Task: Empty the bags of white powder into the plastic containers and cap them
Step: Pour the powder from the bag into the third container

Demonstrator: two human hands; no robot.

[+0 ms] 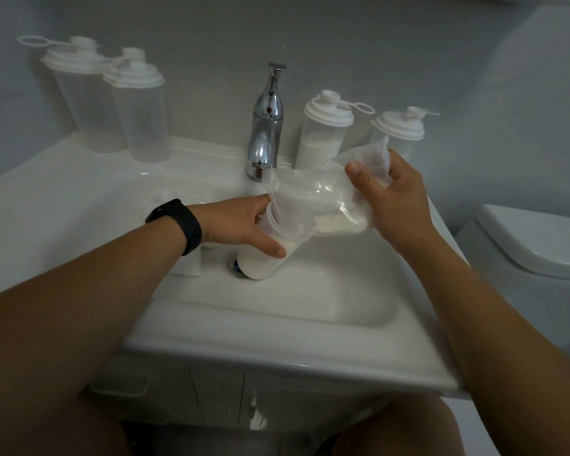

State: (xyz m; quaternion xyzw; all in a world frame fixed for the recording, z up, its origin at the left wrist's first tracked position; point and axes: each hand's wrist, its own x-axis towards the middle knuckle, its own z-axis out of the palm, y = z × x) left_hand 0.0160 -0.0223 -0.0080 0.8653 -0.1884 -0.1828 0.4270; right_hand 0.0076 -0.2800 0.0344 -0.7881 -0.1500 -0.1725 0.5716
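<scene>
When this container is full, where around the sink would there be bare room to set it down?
Bare: the left ledge in front of the two empty containers, and the basin's near floor. Crowded: right of the faucet, where two capped containers stand behind the bag.

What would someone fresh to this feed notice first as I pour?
The eye goes to the middle of the sink, where the right hand tips a clear bag of white powder into an open container that the left hand grips, tilted, in the basin. Behind stands a chrome tap, with two capped empty containers at the back left and two capped ones to the tap's right.
</scene>
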